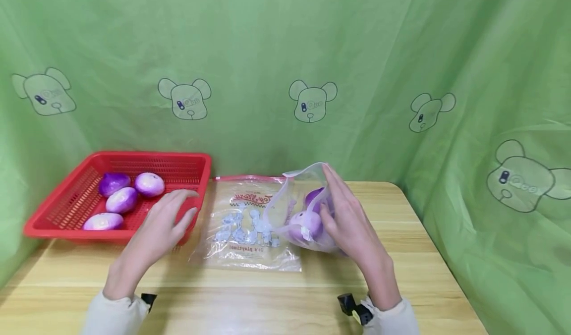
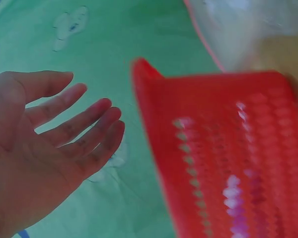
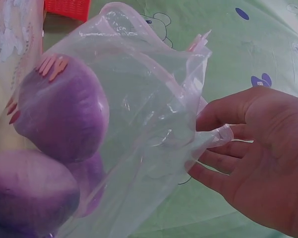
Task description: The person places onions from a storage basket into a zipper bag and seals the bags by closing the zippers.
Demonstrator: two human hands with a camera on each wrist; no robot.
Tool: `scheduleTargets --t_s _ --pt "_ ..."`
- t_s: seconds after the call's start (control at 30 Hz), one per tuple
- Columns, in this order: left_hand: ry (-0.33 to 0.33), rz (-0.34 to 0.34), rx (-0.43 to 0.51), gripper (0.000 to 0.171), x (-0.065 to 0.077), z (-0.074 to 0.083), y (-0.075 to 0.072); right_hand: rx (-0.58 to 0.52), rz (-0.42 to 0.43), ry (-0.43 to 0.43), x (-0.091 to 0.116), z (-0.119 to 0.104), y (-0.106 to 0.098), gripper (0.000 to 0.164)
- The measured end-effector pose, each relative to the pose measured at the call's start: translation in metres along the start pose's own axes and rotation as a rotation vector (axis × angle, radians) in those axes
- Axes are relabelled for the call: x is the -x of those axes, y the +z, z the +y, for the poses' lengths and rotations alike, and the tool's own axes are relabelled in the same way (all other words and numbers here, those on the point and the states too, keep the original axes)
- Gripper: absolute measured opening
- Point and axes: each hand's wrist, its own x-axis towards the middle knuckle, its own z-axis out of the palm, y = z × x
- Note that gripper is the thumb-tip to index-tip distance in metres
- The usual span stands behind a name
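Note:
At the rim of an upright clear plastic bag (image 3: 139,109), my right hand (image 1: 352,226) holds the plastic between thumb and fingers. Purple onions (image 3: 64,109) lie inside the bag, which gapes toward the left. My left hand (image 1: 158,226) hovers over the front right corner of a red basket (image 1: 204,181), its fingers relaxed and holding nothing. Several purple-and-white onions (image 1: 121,199) lie in that basket, mostly on its left side. The left wrist view shows the left palm bare beside the basket's blurred wall (image 2: 213,124).
A flat printed zip bag (image 1: 247,226) with a red seal lies between the basket and the upright bag, partly behind the latter. Everything stands on a wooden table (image 1: 250,300). A green curtain (image 1: 250,37) with bear-head prints hangs behind and at both sides.

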Motion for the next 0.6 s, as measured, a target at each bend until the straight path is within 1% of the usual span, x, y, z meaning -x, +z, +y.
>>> scheduleTargets --t_s 0.07,0.23,0.3,0.4,0.5,0.6 --pt "-0.018 0.017 -0.008 0.028 0.005 -0.009 0.002 -0.001 0.002 -0.005 0.000 0.001 0.002 0.084" --pt "-0.016 0.095 -0.052 0.027 0.017 -0.031 0.005 0.003 -0.007 0.001 0.000 0.003 0.003 0.084" --pt "-0.014 0.125 -0.071 0.027 0.023 -0.040 0.004 0.003 -0.010 0.001 0.000 0.003 0.003 0.084" --pt "-0.018 0.168 -0.110 0.028 0.027 -0.053 -0.001 -0.004 -0.011 -0.002 0.000 0.002 0.004 0.084" --pt "-0.013 0.175 -0.159 0.031 0.027 -0.061 -0.007 -0.011 -0.011 -0.002 0.000 0.001 0.005 0.085" --pt "-0.007 0.148 -0.197 0.035 0.022 -0.066 -0.014 -0.016 -0.017 0.008 0.001 0.001 0.006 0.085"
